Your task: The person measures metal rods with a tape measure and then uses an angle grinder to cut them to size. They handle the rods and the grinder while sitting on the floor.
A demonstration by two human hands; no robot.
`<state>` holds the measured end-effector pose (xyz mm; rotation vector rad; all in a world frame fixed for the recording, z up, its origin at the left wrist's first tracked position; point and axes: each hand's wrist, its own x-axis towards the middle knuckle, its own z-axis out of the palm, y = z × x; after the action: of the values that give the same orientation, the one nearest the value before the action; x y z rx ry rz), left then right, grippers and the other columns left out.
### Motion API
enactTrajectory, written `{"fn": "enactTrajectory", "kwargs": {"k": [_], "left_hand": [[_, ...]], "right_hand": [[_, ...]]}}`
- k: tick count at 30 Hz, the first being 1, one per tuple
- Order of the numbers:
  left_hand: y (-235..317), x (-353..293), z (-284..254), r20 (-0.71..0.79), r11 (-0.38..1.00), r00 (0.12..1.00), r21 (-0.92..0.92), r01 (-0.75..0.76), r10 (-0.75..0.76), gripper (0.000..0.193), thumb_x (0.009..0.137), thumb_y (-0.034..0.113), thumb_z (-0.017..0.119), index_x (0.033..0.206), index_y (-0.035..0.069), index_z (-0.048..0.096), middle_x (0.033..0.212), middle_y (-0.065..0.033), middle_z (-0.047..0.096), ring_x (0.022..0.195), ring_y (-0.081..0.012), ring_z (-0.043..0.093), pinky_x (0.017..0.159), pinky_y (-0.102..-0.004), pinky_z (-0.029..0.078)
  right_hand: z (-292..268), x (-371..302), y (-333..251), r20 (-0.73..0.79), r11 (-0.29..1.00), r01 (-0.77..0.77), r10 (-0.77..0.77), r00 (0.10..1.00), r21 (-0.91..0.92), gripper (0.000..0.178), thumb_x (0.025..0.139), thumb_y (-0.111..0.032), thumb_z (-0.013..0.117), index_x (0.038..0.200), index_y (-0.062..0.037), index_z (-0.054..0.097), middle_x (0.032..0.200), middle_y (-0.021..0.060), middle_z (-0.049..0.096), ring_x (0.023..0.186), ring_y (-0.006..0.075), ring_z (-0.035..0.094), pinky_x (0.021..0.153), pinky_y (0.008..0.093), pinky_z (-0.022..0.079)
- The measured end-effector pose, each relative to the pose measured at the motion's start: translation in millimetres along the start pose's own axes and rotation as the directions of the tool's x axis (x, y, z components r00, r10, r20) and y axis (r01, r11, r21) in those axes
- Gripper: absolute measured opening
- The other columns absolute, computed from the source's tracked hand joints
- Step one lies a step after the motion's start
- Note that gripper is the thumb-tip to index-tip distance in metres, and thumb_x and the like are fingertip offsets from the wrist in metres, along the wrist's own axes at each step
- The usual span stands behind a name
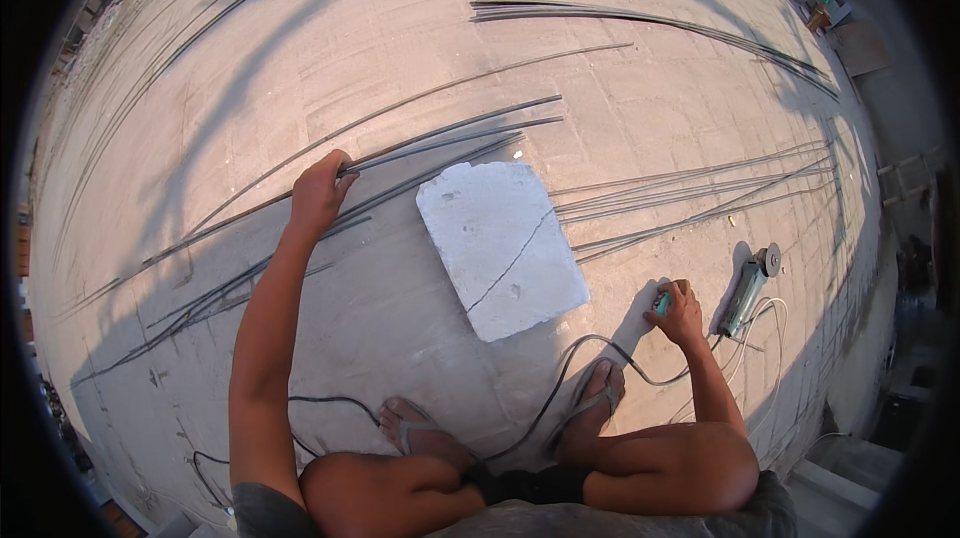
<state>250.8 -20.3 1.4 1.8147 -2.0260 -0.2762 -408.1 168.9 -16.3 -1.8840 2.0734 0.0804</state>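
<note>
My left hand [320,190] is closed round thin steel rods [455,123] that lie at a slant, left of the pale slab. My right hand [680,312] is closed on a small teal object [662,304], mostly covered by my fingers, so its kind is unclear. Between my hands lies the whitish stone slab [500,228], flat on the ground with a dark crack running across it. More thin rods [690,183] stretch away from the slab's right edge. An angle grinder [748,288] with a round disc lies just right of my right hand.
A dark cable [560,378] loops across the ground past my sandalled feet [590,403]. A bundle of rods [640,15] lies at the far right, with long rods [215,23] at the far left. A pale cord [778,338] curls beside the grinder.
</note>
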Motion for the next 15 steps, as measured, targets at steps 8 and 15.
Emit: {"fn": "enactTrajectory", "kwargs": {"k": [8,15], "left_hand": [[8.9,-27.3,-16.3,0.141,0.994,0.987,-0.095,-0.058,0.071,0.018,0.096,0.015,0.071,0.106,0.003,0.061,0.096,-0.0198,0.069,0.086,-0.0383,0.067,0.078,-0.0446,0.051],[8.1,-20.1,-14.9,0.398,0.991,0.915,-0.135,-0.015,0.068,0.028,0.093,0.015,0.075,0.084,-0.006,0.057,0.070,-0.0187,0.048,0.066,-0.0227,0.046,0.066,-0.0405,0.041]], "right_hand": [[-7.5,2.8,1.3,0.055,0.999,-0.040,0.041,0.998,-0.033,0.072,0.074,-0.040,0.086,0.136,-0.0156,0.059,0.132,0.0120,0.056,0.124,0.0331,0.056,0.103,0.0500,0.045],[-8.1,-25.3,17.3,0.098,0.995,-0.058,0.067,0.993,-0.084,0.076,0.069,-0.034,0.090,0.136,-0.0153,0.058,0.129,0.0131,0.058,0.122,0.0346,0.058,0.100,0.0488,0.049]]}}
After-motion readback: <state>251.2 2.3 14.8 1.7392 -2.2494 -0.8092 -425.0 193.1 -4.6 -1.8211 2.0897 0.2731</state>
